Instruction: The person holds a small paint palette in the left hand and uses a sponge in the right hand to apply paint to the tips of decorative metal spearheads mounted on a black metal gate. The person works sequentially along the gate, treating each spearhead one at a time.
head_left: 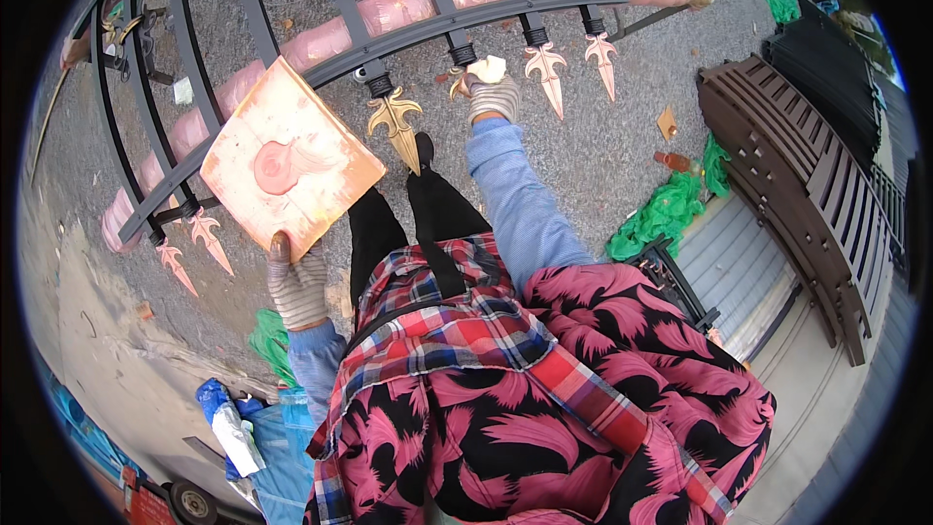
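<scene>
My left hand (296, 292), in a striped glove with bare fingertips, grips the near corner of a square, paint-smeared board (335, 160). A puddle of pinkish paint (277, 167) lies on the board's middle. My right hand (494, 99), gloved the same way, pinches a white pad (488, 69) at a spear-shaped finial (457, 86) of a black metal fence panel (428, 21). That finial is mostly hidden by the hand. Left of it a gold finial (396, 124) points toward me. To its right are pinkish finials (546, 76), with others at the far left.
A pink-wrapped roll (389, 10) lies beneath the fence panel. Brown slatted metal panels (792, 185) are stacked at the right, near green netting (661, 219) and a bottle (677, 162). Blue sheeting (284, 437) lies at the lower left. Grey rough ground (622, 136) surrounds my feet.
</scene>
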Motion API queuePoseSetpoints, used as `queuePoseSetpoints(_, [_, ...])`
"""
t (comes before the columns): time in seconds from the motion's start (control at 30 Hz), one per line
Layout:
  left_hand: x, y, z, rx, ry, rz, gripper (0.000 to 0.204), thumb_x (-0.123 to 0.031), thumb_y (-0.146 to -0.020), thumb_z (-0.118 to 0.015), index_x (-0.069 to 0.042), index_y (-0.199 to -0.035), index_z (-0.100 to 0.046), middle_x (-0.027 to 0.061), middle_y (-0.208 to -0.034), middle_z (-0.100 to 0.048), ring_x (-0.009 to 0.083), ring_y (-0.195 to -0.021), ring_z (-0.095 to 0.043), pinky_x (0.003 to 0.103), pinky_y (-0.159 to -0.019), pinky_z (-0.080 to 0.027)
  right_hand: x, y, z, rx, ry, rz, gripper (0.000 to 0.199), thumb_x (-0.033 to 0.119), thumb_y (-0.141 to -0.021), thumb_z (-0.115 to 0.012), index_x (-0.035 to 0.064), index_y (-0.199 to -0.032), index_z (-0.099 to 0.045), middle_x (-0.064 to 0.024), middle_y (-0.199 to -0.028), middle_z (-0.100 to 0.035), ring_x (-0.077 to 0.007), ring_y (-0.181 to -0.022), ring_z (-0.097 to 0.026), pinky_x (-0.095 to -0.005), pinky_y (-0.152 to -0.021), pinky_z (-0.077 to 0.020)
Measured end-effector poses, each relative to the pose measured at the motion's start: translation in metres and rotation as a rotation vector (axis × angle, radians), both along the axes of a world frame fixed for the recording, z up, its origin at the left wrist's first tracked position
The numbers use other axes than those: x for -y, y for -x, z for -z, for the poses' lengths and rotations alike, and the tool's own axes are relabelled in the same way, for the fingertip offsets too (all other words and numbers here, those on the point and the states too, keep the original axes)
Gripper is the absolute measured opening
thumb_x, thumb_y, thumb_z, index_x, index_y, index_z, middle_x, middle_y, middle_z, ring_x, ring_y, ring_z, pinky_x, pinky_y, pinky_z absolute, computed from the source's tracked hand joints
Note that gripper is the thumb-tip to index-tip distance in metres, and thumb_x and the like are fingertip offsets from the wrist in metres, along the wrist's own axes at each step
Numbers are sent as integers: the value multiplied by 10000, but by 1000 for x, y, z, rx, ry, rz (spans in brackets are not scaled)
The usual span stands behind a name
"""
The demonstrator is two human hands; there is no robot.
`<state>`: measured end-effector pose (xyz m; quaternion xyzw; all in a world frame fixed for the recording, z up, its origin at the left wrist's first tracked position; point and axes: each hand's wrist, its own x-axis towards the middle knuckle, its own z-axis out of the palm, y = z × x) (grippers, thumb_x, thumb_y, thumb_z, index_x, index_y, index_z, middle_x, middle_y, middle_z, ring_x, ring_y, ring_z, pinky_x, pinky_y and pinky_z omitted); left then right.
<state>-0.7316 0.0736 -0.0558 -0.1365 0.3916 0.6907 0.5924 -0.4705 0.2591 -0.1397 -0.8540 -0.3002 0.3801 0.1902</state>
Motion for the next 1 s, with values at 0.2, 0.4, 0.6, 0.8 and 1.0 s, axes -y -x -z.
queuePoseSetpoints(0.2, [2,9,7,20,24,12,611,-54,-694,-665,9,-1215,-351,113,-1212,-443,232,-1126,-413,355,-985,-318,6,30,24,155,58,-2,295,205,-636,-688,34,-860,-601,-105,-739,-625,-235,-670,-608,-332,-595,-455])
queuePoseSetpoints(0.4, [1,16,3,14,38,-19,600,-57,-689,-672,12,-1202,-368,110,-1201,-454,230,-1116,-423,353,-978,-328,43,-14,52,92,-235,5,310,118,-609,-726,-22,-853,-597,-122,-788,-631,-200,-674,-609,-302,-620,-480])
queuePoseSetpoints(0.6, [-1,26,10,-12,61,56,603,-79,-692,-677,11,-1203,-369,105,-1196,-457,225,-1116,-424,347,-966,-339,29,1,12,240,-234,-65,344,198,-584,-736,12,-835,-594,-159,-778,-611,-283,-720,-603,-360,-625,-462])
queuePoseSetpoints(0.8, [1,32,11,-93,87,100,653,-115,-684,-689,5,-1224,-342,100,-1212,-438,222,-1119,-419,355,-964,-338,17,7,6,256,-242,-144,321,152,-596,-724,6,-842,-579,-143,-763,-611,-261,-679,-595,-347,-598,-462])
queuePoseSetpoints(1.0, [-6,29,0,-100,54,105,659,-112,-686,-685,5,-1230,-331,99,-1212,-436,226,-1114,-423,365,-959,-345,16,1,32,309,-292,-241,335,139,-613,-704,6,-889,-568,-136,-768,-608,-265,-703,-591,-342,-612,-463])
